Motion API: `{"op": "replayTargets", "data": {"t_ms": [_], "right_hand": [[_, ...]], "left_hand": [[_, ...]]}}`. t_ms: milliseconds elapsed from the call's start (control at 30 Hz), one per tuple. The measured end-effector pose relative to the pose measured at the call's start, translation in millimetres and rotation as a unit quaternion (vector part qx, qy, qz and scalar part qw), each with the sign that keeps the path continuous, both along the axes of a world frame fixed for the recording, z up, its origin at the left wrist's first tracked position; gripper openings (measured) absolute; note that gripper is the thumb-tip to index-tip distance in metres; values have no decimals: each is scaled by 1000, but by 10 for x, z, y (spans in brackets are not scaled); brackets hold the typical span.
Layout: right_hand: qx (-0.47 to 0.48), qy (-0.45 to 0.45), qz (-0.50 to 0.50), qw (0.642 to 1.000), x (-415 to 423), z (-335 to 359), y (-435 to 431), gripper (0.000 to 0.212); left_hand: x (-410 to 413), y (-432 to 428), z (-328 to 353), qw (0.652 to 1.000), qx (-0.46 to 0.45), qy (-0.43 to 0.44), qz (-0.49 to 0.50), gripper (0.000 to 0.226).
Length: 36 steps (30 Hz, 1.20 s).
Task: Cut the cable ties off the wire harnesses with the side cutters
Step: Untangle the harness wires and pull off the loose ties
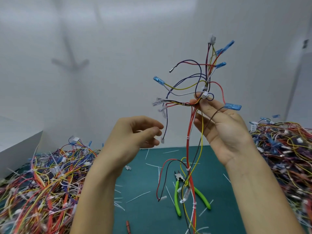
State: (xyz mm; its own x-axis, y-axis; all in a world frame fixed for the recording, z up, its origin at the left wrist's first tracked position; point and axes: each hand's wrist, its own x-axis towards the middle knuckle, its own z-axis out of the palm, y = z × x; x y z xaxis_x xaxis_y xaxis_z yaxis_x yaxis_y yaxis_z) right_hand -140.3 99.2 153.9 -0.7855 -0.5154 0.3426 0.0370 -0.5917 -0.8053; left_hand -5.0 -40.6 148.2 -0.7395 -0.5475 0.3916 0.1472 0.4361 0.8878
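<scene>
Green mat (145,215) between wire piles (38,183), white wall (118,48) behind.

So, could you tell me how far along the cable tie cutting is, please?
Done: tie offcuts litter the mat. In hand: the right hand pinches one harness with ties on it; the side cutters lie unheld on the mat. Left: the left pile and the right pile of harnesses; which is finished I cannot tell.
</scene>
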Motion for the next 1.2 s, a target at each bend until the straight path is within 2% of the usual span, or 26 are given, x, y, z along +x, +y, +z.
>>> {"op": "replayTargets", "data": {"t_ms": [133, 267, 333, 500, 633, 800, 933, 1000, 1067, 1200], "right_hand": [[-2, -14, -7, 1000, -10, -2, -4, 12], [-15, -30, -2, 999, -14, -8, -31, 13], [-21, -39, 9, 999, -10, -14, -45, 14], [-35, -57, 31, 997, 8, -44, -86, 17], [-33, -68, 47, 996, -28, -60, -74, 19], [31, -12, 71, 997, -18, -58, -53, 25], [177, 106, 70, 976, 17, -59, -58, 37], [256, 193, 68, 945, 48, -81, -70, 34], [303, 239, 83, 919, 88, -110, -99, 29], [294, 229, 95, 923, 170, -140, -161, 14]], "left_hand": [[23, 5, 24, 1000, 19, 1, -18, 12], [-15, 57, -7, 988, -22, -101, -116, 20], [-99, 113, -41, 983, -47, -119, -129, 28], [-261, 240, -95, 989, -60, -81, -111, 5], [-257, 225, -89, 996, -29, -26, -86, 7], [-228, 165, -59, 997, 37, 55, -47, 5], [-186, 88, -43, 992, 58, 109, -12, 9], [-158, 56, -33, 991, 54, 126, -1, 11], [-128, 34, -23, 989, 54, 138, 1, 11], [-82, 26, -1, 986, 63, 151, 5, 8]]}}
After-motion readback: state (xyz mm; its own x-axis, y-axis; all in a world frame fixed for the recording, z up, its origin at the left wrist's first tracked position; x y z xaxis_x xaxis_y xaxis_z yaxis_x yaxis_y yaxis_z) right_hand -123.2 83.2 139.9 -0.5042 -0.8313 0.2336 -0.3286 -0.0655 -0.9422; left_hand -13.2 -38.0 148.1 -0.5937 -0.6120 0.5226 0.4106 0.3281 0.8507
